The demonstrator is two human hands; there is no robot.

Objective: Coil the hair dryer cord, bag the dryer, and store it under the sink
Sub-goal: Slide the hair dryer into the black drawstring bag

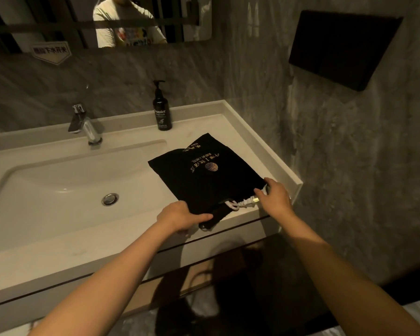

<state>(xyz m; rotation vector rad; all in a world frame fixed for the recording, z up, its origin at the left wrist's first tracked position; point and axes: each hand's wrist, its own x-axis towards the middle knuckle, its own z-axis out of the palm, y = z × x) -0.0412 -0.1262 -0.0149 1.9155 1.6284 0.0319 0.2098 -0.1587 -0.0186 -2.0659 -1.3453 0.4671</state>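
Note:
A black cloth bag (204,175) with gold print lies flat on the white counter (240,132) to the right of the basin. My left hand (182,218) pinches the bag's near left corner at its mouth. A dark part of the dryer (212,220) pokes out of the mouth at the counter's front edge. My right hand (273,197) holds the bag's near right corner and touches the white cord and plug (244,204) sticking out there. The rest of the dryer is hidden inside the bag.
The white basin (66,190) with a chrome drain fills the left side, with a chrome tap (85,126) behind it. A dark pump bottle (162,110) stands at the back. A shelf (228,275) lies under the counter. A black wall panel (340,47) hangs on the right.

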